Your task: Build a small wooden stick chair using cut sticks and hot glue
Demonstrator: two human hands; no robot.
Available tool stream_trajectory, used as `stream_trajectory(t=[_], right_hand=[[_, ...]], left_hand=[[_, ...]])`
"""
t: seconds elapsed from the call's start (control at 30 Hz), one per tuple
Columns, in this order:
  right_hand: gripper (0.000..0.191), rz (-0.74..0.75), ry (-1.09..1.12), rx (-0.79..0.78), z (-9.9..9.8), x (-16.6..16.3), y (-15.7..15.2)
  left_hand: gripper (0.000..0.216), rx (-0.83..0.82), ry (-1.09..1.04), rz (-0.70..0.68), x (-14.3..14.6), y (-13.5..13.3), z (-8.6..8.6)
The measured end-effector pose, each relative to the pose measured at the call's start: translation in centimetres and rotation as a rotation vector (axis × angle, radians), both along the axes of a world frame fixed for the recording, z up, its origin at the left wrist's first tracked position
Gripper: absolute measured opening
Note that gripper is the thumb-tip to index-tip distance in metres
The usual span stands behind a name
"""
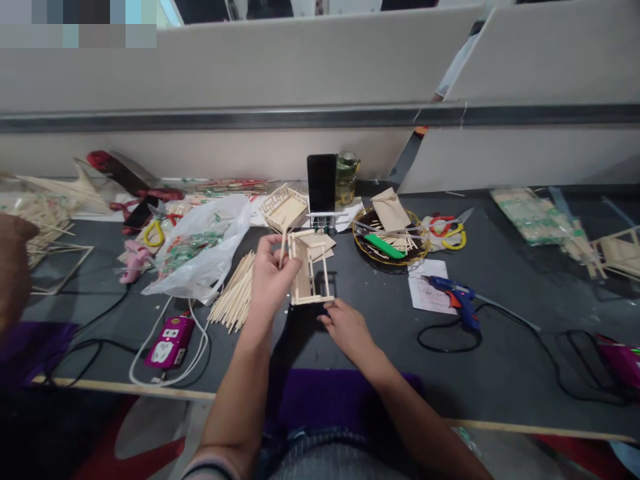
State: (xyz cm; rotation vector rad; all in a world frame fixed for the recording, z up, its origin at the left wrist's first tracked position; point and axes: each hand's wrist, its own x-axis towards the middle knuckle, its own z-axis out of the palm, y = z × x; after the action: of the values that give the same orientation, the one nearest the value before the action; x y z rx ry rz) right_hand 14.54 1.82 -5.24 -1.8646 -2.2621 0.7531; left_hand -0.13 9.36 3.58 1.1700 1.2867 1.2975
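A small frame model of pale wooden sticks [324, 270], with a flat panel on one side, is held above the dark table. My left hand [273, 275] grips its left edge, and a loose wooden stick [284, 245] stands up between thumb and fingers. At the model's lower right corner my right hand [347, 328] pinches the frame's end. A bundle of loose wooden sticks [233, 293] lies just left of my left wrist. Behind the model stand a finished-looking stick piece [284, 208] and a phone [321, 183] upright on a holder.
To the right are a basket [357, 241] with sticks and a green cutter, scissors [453, 233], and a blue glue gun [463, 303] with its cord. At left lie a plastic bag [227, 223], a pink glue gun [135, 260] and a purple power strip [170, 341]. Another person's arm [13, 267] shows far left.
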Motion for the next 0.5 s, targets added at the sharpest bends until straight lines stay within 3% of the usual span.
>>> stream_trajectory(t=[0.1,0.27,0.5], right_hand=[[0.022,-0.037,-0.028,-0.015,-0.1,2.5,-1.2],[0.029,-0.221,-0.032,0.055,0.0,6.7,-2.3],[0.026,-0.225,0.045,0.054,0.1,6.4,-1.6]], left_hand=[[0.036,-0.033,0.048,-0.043,1.6,-0.4,-1.7],[0.035,-0.071,0.238,-0.068,3.4,-0.5,-4.5],[0.034,-0.088,0.45,-0.08,4.1,-0.7,-5.4]])
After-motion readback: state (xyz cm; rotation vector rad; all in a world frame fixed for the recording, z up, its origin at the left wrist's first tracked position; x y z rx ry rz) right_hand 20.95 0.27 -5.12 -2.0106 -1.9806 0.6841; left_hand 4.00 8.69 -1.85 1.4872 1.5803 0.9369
